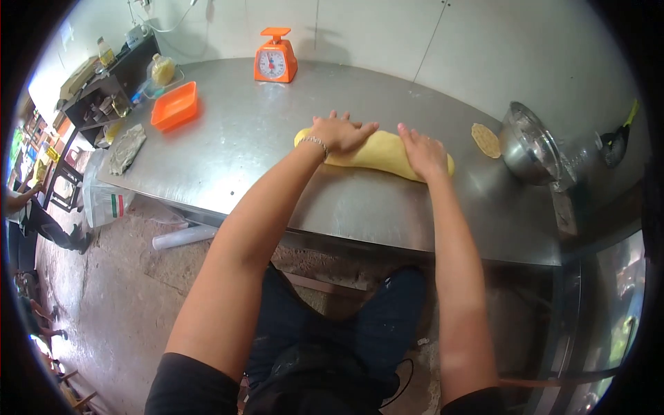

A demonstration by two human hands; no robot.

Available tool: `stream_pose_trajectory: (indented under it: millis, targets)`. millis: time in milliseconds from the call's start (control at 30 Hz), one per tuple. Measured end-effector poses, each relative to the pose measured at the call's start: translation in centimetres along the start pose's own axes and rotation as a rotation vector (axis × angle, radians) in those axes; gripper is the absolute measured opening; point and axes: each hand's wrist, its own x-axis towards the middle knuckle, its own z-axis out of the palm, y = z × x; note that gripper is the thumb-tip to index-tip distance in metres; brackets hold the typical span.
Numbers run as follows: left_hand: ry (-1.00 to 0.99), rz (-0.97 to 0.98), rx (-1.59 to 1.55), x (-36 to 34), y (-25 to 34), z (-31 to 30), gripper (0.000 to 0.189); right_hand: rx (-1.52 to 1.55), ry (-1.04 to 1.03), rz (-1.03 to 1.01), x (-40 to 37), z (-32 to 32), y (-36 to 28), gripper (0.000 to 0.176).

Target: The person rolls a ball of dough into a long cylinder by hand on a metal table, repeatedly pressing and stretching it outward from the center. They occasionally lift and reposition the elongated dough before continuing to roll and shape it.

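A thick, pale yellow log of dough [377, 153] lies crosswise on the steel table [235, 149]. My left hand [340, 134], with a bracelet at the wrist, rests flat on the log's left part, fingers spread. On its right part lies my right hand [425, 153], palm down with the fingers stretched out. Both palms touch the dough from above and hide parts of it. The log's rounded ends show beyond each hand.
An orange kitchen scale [274, 59] stands at the back by the wall. To the left are an orange tray [175, 106] and a grey cloth [127, 149]. At right sit a metal bowl [529, 142] and a flat round piece [486, 140]. Another person [45, 214] is far left.
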Motion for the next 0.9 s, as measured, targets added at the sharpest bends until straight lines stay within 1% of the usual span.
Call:
stream_pose_trajectory:
  millis: [67,100,200,300,400,433,533,567,667,700,800,833,900]
  targets:
    - [0.019,0.026,0.080,-2.3,0.4,0.0,0.084,-0.003,0.105,-0.050,-2.5,0.6,-0.1,0.086]
    - [0.084,0.063,0.049,-3.6,0.4,0.3,0.084,0.036,0.230,-0.099,-3.8,1.4,0.2,0.075]
    - [0.167,0.123,-0.046,-8.4,1.6,0.0,0.086,0.051,0.390,-0.205,-8.0,2.0,0.4,0.071]
    - [0.404,0.226,0.067,-11.6,1.7,2.4,0.089,-0.003,0.494,-0.272,-12.8,2.3,0.1,0.075]
    - [0.547,0.278,0.153,-15.5,2.2,4.1,0.092,-0.023,0.534,-0.288,-17.7,2.9,-0.4,0.084]
    - [0.551,0.298,0.132,-16.6,2.1,4.8,0.095,-0.016,0.509,-0.296,-19.1,3.4,-0.2,0.089]
    - [0.615,0.364,0.127,-19.5,2.1,6.0,0.099,-0.043,0.470,-0.283,-22.9,3.5,-0.3,0.094]
    - [0.546,0.369,0.117,-20.2,2.1,5.9,0.106,-0.083,0.404,-0.257,-23.8,3.0,-0.4,0.098]
    - [0.601,0.461,0.003,-23.1,3.8,5.7,0.114,0.034,0.462,-0.349,-25.2,1.4,-2.4,0.102]
    - [0.495,0.575,-0.017,-23.6,4.4,5.9,0.122,0.084,0.430,-0.442,-25.2,0.7,-3.5,0.105]
    - [0.343,0.680,-0.225,-23.1,6.3,8.9,0.122,0.308,0.214,-0.570,-23.5,2.7,-5.9,0.106]
    - [0.338,0.639,-0.190,-22.2,6.2,8.9,0.120,0.297,0.252,-0.549,-22.2,4.0,-6.1,0.105]
    - [0.381,0.633,-0.122,-19.8,5.6,8.3,0.117,0.187,0.305,-0.526,-19.7,4.9,-5.9,0.102]
